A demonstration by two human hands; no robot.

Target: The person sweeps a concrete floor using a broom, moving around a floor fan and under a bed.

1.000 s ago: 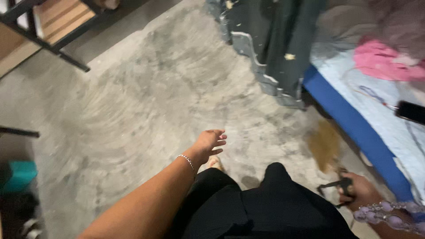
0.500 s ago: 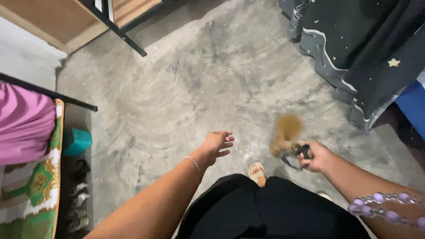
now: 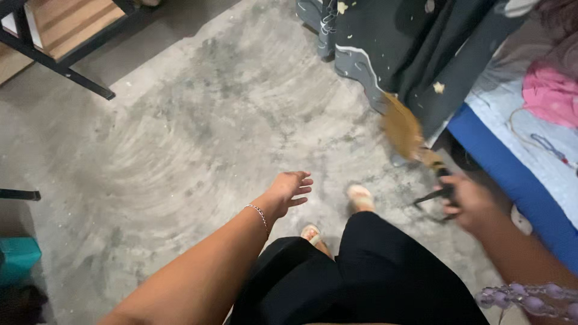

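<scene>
My right hand (image 3: 468, 200) grips the black handle of a small hand broom (image 3: 404, 131) with tan bristles; the bristles blur out over the concrete floor toward a dark sheet with pale stars (image 3: 402, 49) hanging off a bed. My left hand (image 3: 287, 191) hangs open over the bare floor, fingers spread, a thin silver bracelet on its wrist. It holds nothing. My legs in black trousers and two sandalled feet (image 3: 360, 196) show below. A purple bead bracelet (image 3: 530, 300) is on my right arm.
A bed with a blue frame edge (image 3: 512, 186), light sheet and pink cloth (image 3: 553, 95) is at right. A wooden rack on black metal legs (image 3: 57, 63) stands at top left. A teal box (image 3: 18, 257) sits at the left edge.
My right hand has swung the broom from the middle of the floor out to the right, toward the hanging sheet. The view turned right, so the bed is back in sight. My left hand stayed open.
</scene>
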